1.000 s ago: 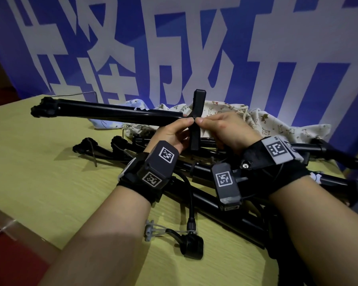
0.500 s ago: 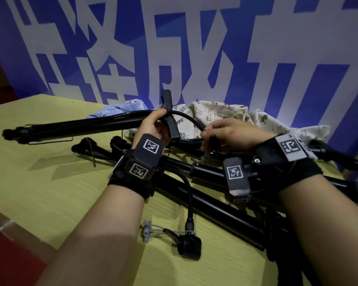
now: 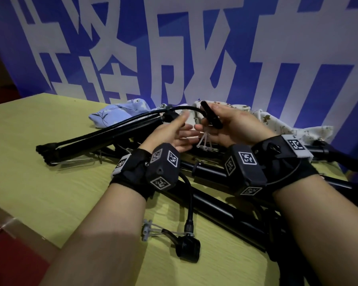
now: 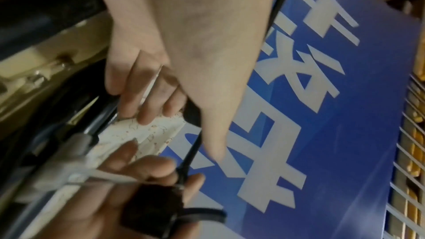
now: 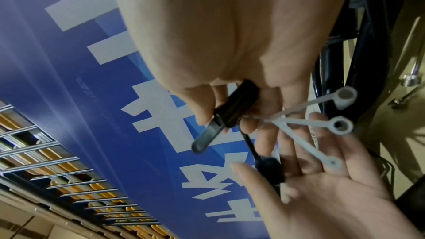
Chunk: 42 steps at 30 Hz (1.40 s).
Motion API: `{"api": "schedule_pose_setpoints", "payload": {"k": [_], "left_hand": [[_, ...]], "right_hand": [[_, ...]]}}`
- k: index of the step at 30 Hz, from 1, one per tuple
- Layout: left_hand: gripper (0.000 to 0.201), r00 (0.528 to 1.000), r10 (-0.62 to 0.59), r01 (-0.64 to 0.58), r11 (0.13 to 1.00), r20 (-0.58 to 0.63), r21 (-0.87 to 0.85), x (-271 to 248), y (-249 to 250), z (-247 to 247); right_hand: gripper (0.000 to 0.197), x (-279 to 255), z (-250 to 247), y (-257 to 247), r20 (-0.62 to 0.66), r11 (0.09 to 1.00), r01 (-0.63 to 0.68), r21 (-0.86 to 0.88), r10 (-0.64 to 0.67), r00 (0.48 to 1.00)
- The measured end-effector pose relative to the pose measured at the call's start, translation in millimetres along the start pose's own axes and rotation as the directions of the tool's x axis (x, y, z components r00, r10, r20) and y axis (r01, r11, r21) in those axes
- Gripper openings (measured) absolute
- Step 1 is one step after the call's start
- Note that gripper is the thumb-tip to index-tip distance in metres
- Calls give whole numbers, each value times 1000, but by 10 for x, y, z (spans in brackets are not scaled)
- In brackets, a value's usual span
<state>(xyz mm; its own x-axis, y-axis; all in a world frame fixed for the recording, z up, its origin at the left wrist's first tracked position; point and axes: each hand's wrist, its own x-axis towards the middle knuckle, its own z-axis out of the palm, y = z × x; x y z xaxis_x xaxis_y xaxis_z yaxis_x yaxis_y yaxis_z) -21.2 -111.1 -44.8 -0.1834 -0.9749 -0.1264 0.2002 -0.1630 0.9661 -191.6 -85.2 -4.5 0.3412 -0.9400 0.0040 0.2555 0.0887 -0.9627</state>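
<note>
A black pump [image 3: 95, 139] lies on the yellow-green table [image 3: 50, 193] at the left. Its thin black hose [image 3: 184, 109] arches up to a black valve head [image 3: 212, 118] with a lever. My right hand [image 3: 225, 124] grips that valve head [image 5: 234, 108] between thumb and fingers. White plastic adapters [image 3: 204, 142] dangle from it on thin straps [image 5: 340, 125]. My left hand [image 3: 174, 131] hovers just left of it, palm up, fingers spread and holding nothing; in the right wrist view the left hand [image 5: 322, 197] lies under the adapters.
Several more black pumps [image 3: 215, 213] lie crossed under my wrists. A second valve head [image 3: 187, 246] with grey adapters [image 3: 148, 232] rests near the table's front edge. Printed cloth bags [image 3: 277, 124] and a blue cloth [image 3: 122, 112] lie at the back, below a blue banner.
The pump I held up with both hands has come down onto the table. My left hand let go of it and opened; my right hand took the hose's valve head and lifted it.
</note>
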Motion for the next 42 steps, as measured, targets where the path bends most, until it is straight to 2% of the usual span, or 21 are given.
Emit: {"api": "schedule_pose_setpoints", "payload": {"k": [3, 5, 7, 9, 12, 14, 16, 18, 20, 23, 24, 28, 34, 36, 39, 42], "left_hand": [[31, 993, 3, -30, 974, 119, 223, -54, -1, 13], [18, 983, -6, -52, 949, 183, 312, -80, -17, 14], [9, 979, 25, -92, 942, 203, 323, -95, -32, 12], [7, 985, 76, -116, 958, 157, 260, -92, -35, -3], [10, 991, 134, -133, 987, -1, 95, -56, -12, -32], [14, 981, 175, -174, 985, -86, 13, -36, 5, -54], [17, 970, 204, -209, 978, -134, -19, -38, 21, -71], [16, 965, 216, -223, 974, -152, -29, -60, 29, -74], [15, 964, 225, -229, 973, -141, -8, -74, 24, -74], [16, 964, 231, -232, 973, -130, 10, -91, 17, -71], [16, 964, 231, -232, 973, -132, 8, -99, 17, -69], [19, 959, 242, -250, 968, -146, -37, -116, 27, -60], [16, 936, 257, -302, 938, -241, -169, -85, 45, -109], [15, 932, 260, -313, 929, -252, -198, -78, 50, -108], [17, 927, 268, -326, 922, -261, -211, -64, 44, -118], [19, 926, 265, -328, 917, -269, -228, -54, 41, -126]], "right_hand": [[33, 6, 20, 9, 23, 994, -9, 106, 7, 1000], [42, 2, 10, 8, 58, 998, -31, 60, 27, 998], [46, -1, 6, 13, 63, 999, -43, 8, 42, 997], [42, -6, 10, 25, 8, 998, -50, -43, 51, 999], [31, 7, 2, 55, -176, 983, -83, -162, 54, 983], [27, -18, -27, 77, -252, 952, -154, -264, 86, 964], [21, -41, -75, 63, -273, 892, -254, -374, 156, 949], [18, -41, -117, 2, -281, 815, -365, -451, 258, 924], [20, 18, -124, -61, -336, 665, -455, -592, 310, 889], [20, 109, -35, -115, -347, 237, -404, -884, 245, 905], [18, 152, 6, -110, -326, 160, -368, -916, 239, 915], [4, 286, 147, -111, -242, 95, -289, -953, 341, 909], [7, 370, 186, -61, -192, 4, -208, -978, 365, 911], [7, 410, 212, -30, -207, -75, -193, -978, 370, 906], [24, 466, 320, -2, -242, -227, -160, -961, 403, 882], [27, 507, 419, 27, -241, -345, -103, -933, 387, 890]]}}
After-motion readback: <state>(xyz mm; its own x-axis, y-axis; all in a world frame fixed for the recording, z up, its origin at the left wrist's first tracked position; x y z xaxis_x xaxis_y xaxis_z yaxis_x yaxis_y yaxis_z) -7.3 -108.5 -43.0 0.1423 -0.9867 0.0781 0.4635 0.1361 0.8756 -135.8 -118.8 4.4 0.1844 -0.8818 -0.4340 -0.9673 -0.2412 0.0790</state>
